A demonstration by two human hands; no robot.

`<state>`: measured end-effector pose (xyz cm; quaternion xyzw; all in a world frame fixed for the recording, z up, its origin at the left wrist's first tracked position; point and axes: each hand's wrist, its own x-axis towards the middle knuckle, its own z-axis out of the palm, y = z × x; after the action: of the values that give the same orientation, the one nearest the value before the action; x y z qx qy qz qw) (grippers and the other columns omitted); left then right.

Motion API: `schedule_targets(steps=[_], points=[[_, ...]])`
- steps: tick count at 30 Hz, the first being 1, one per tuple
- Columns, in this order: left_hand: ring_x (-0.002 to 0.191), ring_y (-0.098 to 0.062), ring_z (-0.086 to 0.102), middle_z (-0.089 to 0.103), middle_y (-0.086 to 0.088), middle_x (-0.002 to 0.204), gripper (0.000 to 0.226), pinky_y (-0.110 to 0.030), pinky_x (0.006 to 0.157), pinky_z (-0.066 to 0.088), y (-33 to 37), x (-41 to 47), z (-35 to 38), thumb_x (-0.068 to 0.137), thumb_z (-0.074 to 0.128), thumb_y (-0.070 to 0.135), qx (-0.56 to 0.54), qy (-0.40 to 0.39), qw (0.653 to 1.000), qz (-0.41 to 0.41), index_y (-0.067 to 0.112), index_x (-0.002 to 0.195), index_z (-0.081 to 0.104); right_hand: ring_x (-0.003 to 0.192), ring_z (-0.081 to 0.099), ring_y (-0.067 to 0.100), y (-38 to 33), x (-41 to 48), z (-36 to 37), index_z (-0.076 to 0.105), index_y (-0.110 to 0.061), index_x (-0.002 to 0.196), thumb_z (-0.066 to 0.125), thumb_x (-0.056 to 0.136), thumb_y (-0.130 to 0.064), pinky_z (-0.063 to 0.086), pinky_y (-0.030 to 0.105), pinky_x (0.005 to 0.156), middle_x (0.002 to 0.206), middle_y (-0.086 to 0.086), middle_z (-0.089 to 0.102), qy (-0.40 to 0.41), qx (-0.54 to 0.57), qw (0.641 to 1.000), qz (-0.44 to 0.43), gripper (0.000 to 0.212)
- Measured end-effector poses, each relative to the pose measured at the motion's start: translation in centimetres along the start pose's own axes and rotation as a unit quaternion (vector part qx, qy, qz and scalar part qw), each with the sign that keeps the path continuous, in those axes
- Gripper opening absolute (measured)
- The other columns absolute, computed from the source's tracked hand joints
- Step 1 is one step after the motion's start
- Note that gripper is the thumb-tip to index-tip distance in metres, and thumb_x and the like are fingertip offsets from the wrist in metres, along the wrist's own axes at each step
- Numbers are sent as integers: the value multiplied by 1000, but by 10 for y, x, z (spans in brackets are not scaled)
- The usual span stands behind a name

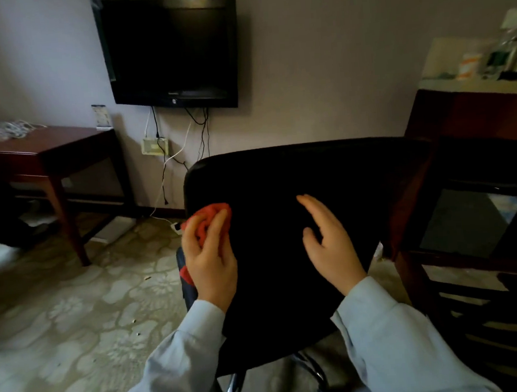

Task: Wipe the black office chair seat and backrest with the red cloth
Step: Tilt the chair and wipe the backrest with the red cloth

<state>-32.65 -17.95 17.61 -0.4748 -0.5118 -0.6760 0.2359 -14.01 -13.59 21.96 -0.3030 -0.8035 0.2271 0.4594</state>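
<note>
fingers (pixel 219 228) of left hand (pixel 210 261) curl round the red cloth (pixel 211 215), held against left edge of the black office chair (pixel 280 178) | TV (pixel 171 51) logo too small to read | right hand (pixel 332 245) lies flat on the chair's black surface, fingers straight and a little apart, holding nothing

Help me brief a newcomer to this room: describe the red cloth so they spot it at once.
Find the wall-mounted television, then the black office chair in front of it. At the chair's left edge the left hand grips the bunched red cloth. It is the only bright red thing against that black surface; the right hand nearby holds nothing.
</note>
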Motion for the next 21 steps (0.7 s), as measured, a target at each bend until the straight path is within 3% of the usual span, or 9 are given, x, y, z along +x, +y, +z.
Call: schedule_targets(steps=[3, 7, 10, 13, 16, 18, 21], points=[[112, -11, 41, 41, -11, 120, 28, -18, 103, 33, 25, 42, 1, 90, 50, 12, -27, 99, 994, -48, 9, 116, 61, 134, 32, 11, -1, 17, -14, 37, -28, 137, 44, 90, -6, 21, 14, 110, 142, -7, 38, 70, -65, 995, -14, 52], [117, -22, 42, 42, -19, 124, 34, -30, 104, 36, 44, 76, 25, 88, 50, 12, -18, 104, 991, -83, 10, 121, 59, 137, 27, 22, -3, 31, -21, 40, -20, 139, 44, 85, -9, 16, 31, 110, 144, 2, 39, 137, -193, 971, -41, 55], [116, -26, 45, 44, -22, 124, 34, -28, 103, 36, 46, 78, 38, 89, 49, 13, -5, 147, 984, -104, 9, 121, 58, 140, 14, 19, -3, 33, -26, 37, -23, 141, 46, 83, -11, 8, 36, 110, 152, 3, 27, 152, -250, 956, -36, 60], [115, -25, 44, 42, -20, 124, 37, -25, 102, 34, 48, 68, 46, 87, 48, 12, -2, 139, 987, -78, 10, 123, 57, 141, 9, 20, 0, 37, -31, 32, -25, 144, 45, 82, -15, 3, 38, 111, 155, 5, 20, 168, -268, 948, -19, 64], [108, -25, 44, 40, -20, 122, 38, -23, 99, 33, 56, 46, 66, 85, 48, 9, -17, 69, 997, -28, 9, 122, 56, 143, 6, 20, -1, 40, -37, 27, -28, 145, 43, 82, -18, 0, 36, 111, 157, 2, 14, 159, -248, 955, 12, 65], [107, -26, 46, 39, -13, 124, 41, -25, 98, 36, 59, 30, 82, 84, 46, 7, -50, -50, 996, 47, 15, 124, 52, 144, 7, 20, -1, 37, -41, 27, -26, 145, 43, 82, -18, 1, 35, 110, 157, 2, 14, 157, -253, 955, 16, 66], [115, -29, 50, 42, -8, 132, 45, -38, 98, 43, 58, 11, 94, 86, 47, 5, -79, -255, 944, 195, 20, 128, 52, 144, 9, 20, 1, 32, -55, 27, -24, 146, 41, 81, -20, 2, 33, 110, 157, 3, 16, 155, -267, 951, 26, 66]])
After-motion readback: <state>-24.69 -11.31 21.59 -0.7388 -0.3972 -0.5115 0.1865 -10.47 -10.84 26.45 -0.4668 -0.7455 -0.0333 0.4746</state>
